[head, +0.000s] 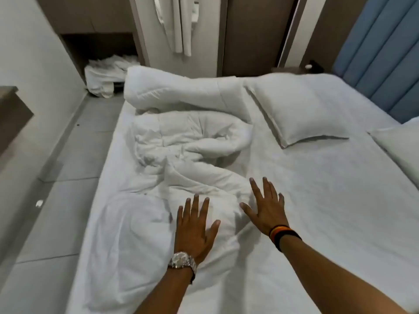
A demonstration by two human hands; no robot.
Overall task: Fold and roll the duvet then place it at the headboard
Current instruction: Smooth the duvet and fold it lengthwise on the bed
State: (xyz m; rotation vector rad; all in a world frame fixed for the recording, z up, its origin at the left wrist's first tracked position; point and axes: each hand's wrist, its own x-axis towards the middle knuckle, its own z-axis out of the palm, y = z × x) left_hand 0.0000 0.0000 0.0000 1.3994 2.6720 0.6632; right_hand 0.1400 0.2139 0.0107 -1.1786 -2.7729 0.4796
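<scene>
White duvet (181,141); hands apparently flat.

Your two forearms are bare, with no sleeves in view; your left hand (195,230) has a chunky silver metal wristwatch with a link bracelet (182,262) at its wrist; your right hand (267,210) has a stack of narrow bands (284,235) at its wrist, mostly black, with orange and yellow stripes; no rings show on your fingers.
</scene>
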